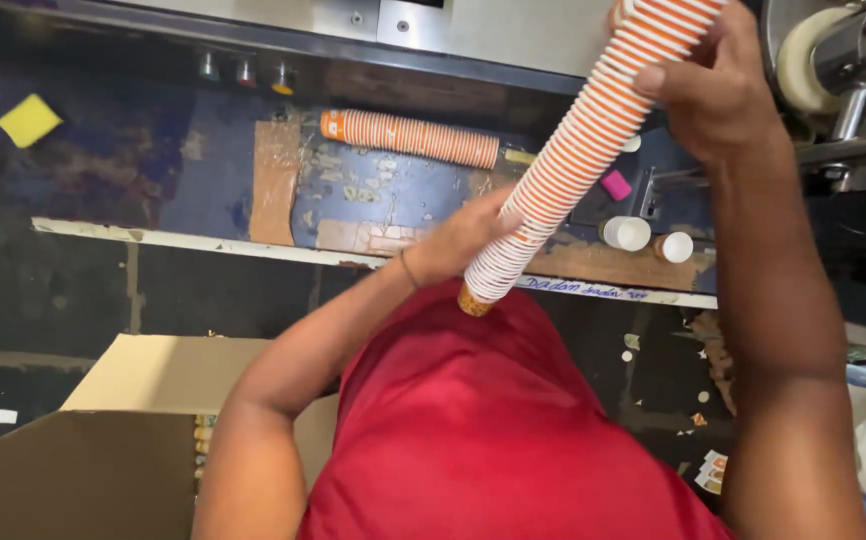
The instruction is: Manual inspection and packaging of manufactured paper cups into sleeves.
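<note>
Slanting from the upper right down toward the person's chest, a long stack of orange-and-white striped paper cups [578, 150] is being held in the air in front of the worktop [203, 180], its long axis running diagonally. The right hand [718, 95] is gripping the stack near its upper end, fingers wrapped over it, while the left hand [463, 240] is cupping it close to the lower end, just above the bottom cup by the red shirt [493, 420]. Both hands are touching the stack, with the left one sitting nearer the end that points at the body.

A second, shorter stack of striped cups [408, 137] is lying on its side toward the back edge of the worktop, well apart from the hands. Two small white caps [648, 238] are sitting near the front edge on the right, a pink block [616, 185] behind them. A yellow sponge [29, 120] is resting at the far left. An open cardboard box [103, 440] is standing below, at the lower left.
</note>
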